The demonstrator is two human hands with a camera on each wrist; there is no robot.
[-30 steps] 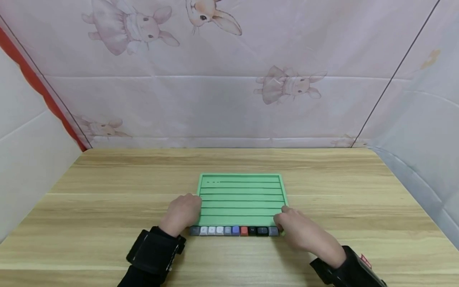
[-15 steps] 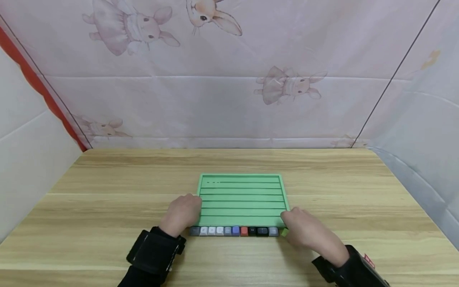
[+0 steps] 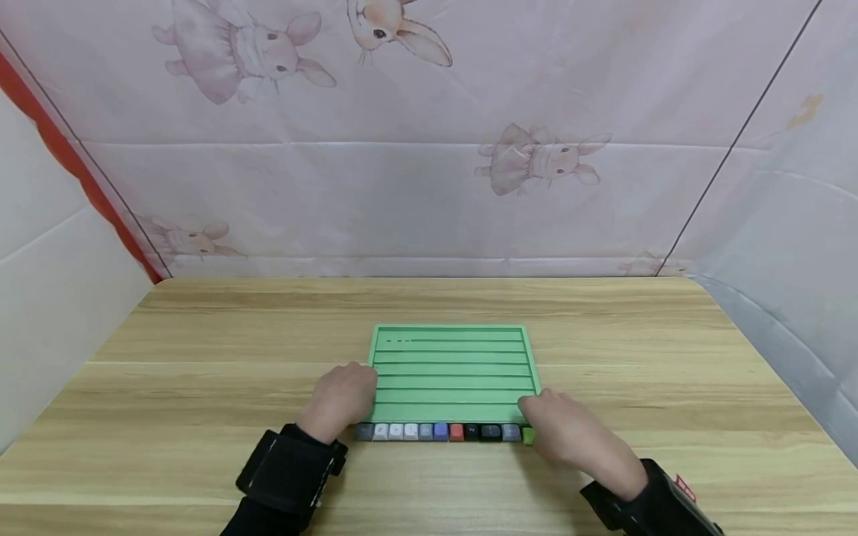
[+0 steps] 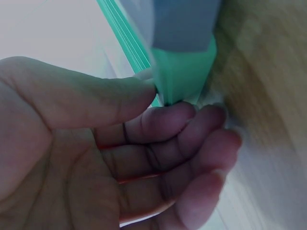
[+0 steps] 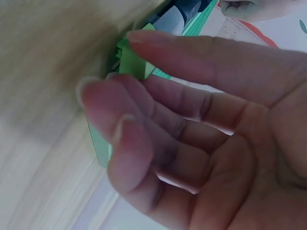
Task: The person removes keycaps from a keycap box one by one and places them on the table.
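A light green ridged tray (image 3: 452, 380) lies flat on the table. Along its near edge runs a row of keycaps (image 3: 440, 432) in grey, white, blue, red and black. My left hand (image 3: 340, 402) holds the tray's left side, thumb and curled forefinger at the green corner (image 4: 184, 72) in the left wrist view. At the row's right end, my right hand (image 3: 570, 433) pinches a bright green keycap (image 5: 133, 60) between thumb and fingers, beside the last grey keycap (image 5: 169, 21). The other right fingers curl loosely below.
The wood-grain table (image 3: 201, 335) extends around the tray on all sides. Behind it hangs a pale curtain (image 3: 402, 201) with printed rabbits. Black straps (image 3: 295, 469) wrap both wrists.
My right hand shifts right, then slightly back left. The green keycap, mostly covered at first and then tilted, now sits straighter against the row's end. My left hand keeps its place.
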